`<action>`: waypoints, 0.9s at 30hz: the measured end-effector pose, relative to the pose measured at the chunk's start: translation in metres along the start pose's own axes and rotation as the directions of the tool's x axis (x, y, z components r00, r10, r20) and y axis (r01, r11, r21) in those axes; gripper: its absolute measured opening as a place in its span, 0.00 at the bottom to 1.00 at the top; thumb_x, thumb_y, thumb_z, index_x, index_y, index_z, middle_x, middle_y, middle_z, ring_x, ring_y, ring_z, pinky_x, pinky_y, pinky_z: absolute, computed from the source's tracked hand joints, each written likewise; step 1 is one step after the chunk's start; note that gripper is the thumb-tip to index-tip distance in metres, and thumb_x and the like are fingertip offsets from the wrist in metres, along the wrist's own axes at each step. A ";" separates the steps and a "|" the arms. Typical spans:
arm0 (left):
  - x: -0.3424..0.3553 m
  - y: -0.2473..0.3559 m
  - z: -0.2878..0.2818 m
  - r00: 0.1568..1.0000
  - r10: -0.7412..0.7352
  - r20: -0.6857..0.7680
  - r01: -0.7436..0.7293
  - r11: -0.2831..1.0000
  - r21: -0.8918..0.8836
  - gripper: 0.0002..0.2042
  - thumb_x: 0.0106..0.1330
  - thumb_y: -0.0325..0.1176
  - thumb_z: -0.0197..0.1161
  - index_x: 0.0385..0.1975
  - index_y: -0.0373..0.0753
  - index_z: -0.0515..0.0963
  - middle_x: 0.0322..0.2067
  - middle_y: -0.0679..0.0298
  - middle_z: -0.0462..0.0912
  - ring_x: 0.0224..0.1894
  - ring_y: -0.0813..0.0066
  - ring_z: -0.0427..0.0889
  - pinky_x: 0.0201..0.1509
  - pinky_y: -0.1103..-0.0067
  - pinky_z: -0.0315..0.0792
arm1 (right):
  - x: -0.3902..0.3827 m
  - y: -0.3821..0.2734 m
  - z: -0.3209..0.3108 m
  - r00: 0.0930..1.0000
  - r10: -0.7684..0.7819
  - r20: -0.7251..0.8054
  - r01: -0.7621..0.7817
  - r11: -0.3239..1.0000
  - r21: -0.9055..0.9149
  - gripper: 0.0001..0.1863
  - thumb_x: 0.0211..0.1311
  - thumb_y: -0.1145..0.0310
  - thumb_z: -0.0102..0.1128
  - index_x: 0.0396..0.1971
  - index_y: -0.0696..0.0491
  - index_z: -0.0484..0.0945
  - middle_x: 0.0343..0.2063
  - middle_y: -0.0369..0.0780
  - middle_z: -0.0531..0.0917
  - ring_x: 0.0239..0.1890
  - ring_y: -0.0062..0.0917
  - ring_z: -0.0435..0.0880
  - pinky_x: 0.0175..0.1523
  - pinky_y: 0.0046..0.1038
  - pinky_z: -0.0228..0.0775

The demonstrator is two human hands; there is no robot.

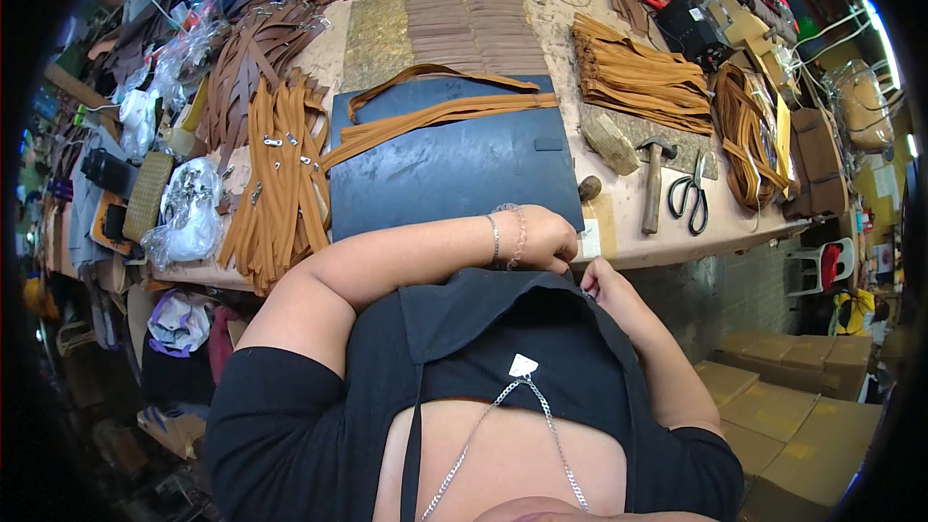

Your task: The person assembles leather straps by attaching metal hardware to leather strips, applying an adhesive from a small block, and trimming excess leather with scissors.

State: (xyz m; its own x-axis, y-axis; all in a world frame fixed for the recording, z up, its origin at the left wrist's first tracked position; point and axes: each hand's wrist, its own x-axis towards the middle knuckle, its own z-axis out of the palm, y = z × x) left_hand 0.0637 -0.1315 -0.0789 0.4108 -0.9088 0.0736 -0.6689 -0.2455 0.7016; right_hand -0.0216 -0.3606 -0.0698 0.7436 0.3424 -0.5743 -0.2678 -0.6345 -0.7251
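Note:
My left hand (543, 237) reaches across my front to the near right corner of a dark cutting mat (445, 169), its fingers curled. Close to it, my right hand (601, 280) is pinched at the edge of my black apron (503, 304). Whatever the two hands hold, if anything, is hidden. Across the mat lie brown zipper tapes (454, 114), one of them looped at the far side. Left of the mat is a pile of brown zippers (280, 174) with silver sliders.
A hammer (654, 184), black-handled scissors (689, 198) and a stone block (609, 143) lie to the right. Behind them are bundled brown strips (643, 77) and a coil of tape (744, 140). Plastic bags (188, 208) crowd the left; cardboard boxes (812, 425) stand below right.

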 end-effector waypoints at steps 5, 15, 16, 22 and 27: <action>-0.002 0.003 0.012 0.971 0.100 -0.217 -0.077 0.991 0.112 0.06 0.57 0.35 0.62 0.26 0.40 0.78 0.31 0.62 0.79 0.30 0.59 0.81 0.35 0.67 0.76 | 0.013 -0.028 0.018 0.964 -0.129 -0.232 0.047 0.943 -0.329 0.26 0.53 0.64 0.70 0.46 0.56 0.65 0.32 0.46 0.77 0.33 0.36 0.81 0.39 0.36 0.72; -0.013 -0.011 0.019 0.997 0.077 -0.010 -0.077 0.968 -0.239 0.10 0.66 0.39 0.61 0.32 0.38 0.80 0.35 0.56 0.82 0.39 0.53 0.81 0.45 0.66 0.75 | 0.022 0.004 0.005 0.993 0.024 -0.112 -0.073 0.885 -0.460 0.25 0.66 0.58 0.55 0.58 0.53 0.64 0.39 0.47 0.74 0.43 0.37 0.82 0.45 0.37 0.73; -0.017 -0.016 0.011 0.997 0.076 -0.011 -0.076 0.968 -0.240 0.10 0.66 0.39 0.61 0.32 0.38 0.80 0.35 0.56 0.82 0.39 0.53 0.81 0.45 0.66 0.75 | 0.017 -0.002 -0.008 0.995 -0.018 0.102 0.046 0.959 -0.279 0.28 0.63 0.59 0.60 0.60 0.52 0.65 0.39 0.45 0.73 0.43 0.33 0.79 0.47 0.33 0.72; -0.078 -0.102 -0.076 0.726 -0.334 -0.601 0.576 0.773 0.266 0.09 0.60 0.39 0.65 0.31 0.40 0.83 0.34 0.57 0.83 0.42 0.55 0.81 0.50 0.65 0.74 | 0.004 -0.020 -0.008 0.979 -0.061 0.196 0.113 0.957 -0.267 0.29 0.56 0.64 0.69 0.57 0.48 0.68 0.40 0.42 0.74 0.41 0.31 0.76 0.49 0.29 0.71; -0.153 -0.169 -0.112 0.206 -0.430 -0.879 0.967 0.226 0.116 0.14 0.61 0.46 0.65 0.38 0.45 0.83 0.43 0.57 0.82 0.48 0.55 0.79 0.56 0.64 0.73 | 0.022 -0.047 -0.015 0.982 -0.054 0.183 0.138 0.864 -0.484 0.26 0.55 0.63 0.69 0.52 0.50 0.68 0.40 0.48 0.78 0.41 0.37 0.82 0.48 0.34 0.72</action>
State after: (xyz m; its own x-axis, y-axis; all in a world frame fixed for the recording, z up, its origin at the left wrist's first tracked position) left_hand 0.1834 0.0866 -0.1291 0.9168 0.2152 0.3365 0.1745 -0.9736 0.1472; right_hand 0.0167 -0.3337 -0.0432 0.6318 0.4972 -0.5946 0.1675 -0.8366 -0.5216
